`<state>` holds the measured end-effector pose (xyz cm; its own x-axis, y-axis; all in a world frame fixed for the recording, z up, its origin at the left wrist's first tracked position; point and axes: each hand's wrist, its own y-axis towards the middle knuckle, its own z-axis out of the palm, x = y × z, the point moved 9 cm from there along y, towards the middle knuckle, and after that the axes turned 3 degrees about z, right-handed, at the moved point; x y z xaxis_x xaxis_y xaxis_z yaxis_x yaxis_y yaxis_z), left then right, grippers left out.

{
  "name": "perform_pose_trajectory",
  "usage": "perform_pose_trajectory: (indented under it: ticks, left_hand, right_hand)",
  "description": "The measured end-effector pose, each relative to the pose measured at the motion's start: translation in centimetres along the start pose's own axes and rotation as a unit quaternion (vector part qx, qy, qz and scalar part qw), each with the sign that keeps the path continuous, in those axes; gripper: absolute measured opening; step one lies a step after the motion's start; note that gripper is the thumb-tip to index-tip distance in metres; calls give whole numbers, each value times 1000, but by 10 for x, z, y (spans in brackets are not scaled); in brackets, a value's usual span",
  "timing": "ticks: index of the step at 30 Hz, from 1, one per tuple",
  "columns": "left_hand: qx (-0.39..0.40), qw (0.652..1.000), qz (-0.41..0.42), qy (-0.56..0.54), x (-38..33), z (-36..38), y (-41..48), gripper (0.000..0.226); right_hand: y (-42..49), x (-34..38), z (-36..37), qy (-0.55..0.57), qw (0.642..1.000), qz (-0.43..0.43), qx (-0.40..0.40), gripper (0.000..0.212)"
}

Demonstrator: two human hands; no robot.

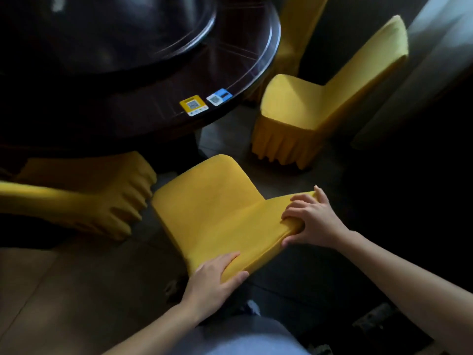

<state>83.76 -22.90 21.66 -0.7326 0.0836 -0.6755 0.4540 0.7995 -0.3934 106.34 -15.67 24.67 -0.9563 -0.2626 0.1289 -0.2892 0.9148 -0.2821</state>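
Note:
A chair in a yellow fabric cover (212,208) stands just in front of me, its seat toward the dark round table (143,116). My left hand (212,283) grips the near corner of the chair's backrest top, thumb on one face and fingers on the other. My right hand (312,221) grips the far end of the same backrest top, bunching the yellow cover under its fingers. The chair's legs are hidden under the cover.
A second yellow-covered chair (307,111) stands to the right of the table, a third (84,198) to the left, and a fourth (297,29) at the back. A glass turntable (128,34) sits on the table, with two QR stickers (194,105) near its edge. Pale curtain (435,60) at right.

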Motion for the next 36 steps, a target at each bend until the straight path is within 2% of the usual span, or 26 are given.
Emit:
perform_pose_trajectory:
  ticks: [8,14,18,22,26,36]
  left_hand:
    - [-35,994,35,97,-6,-10,3,72]
    - [-91,990,18,103,12,-46,17,85]
    - [-133,987,-41,81,38,-95,31,103]
    - [-149,983,-89,57,74,-145,45,106]
    - [-133,986,-78,67,95,-176,62,105]
    - [-180,980,-68,45,126,-237,98,111]
  right_hand:
    - [16,12,-1,-22,995,-78,61,82]
    - [48,19,-14,-18,998,-66,12,88]
    - [88,37,-28,-10,998,-52,-24,87]
    - [130,63,-41,-3,998,-58,-37,91]
    - [170,77,-45,-17,997,-73,-30,96]
    - [246,95,-59,-27,995,-86,-37,101]
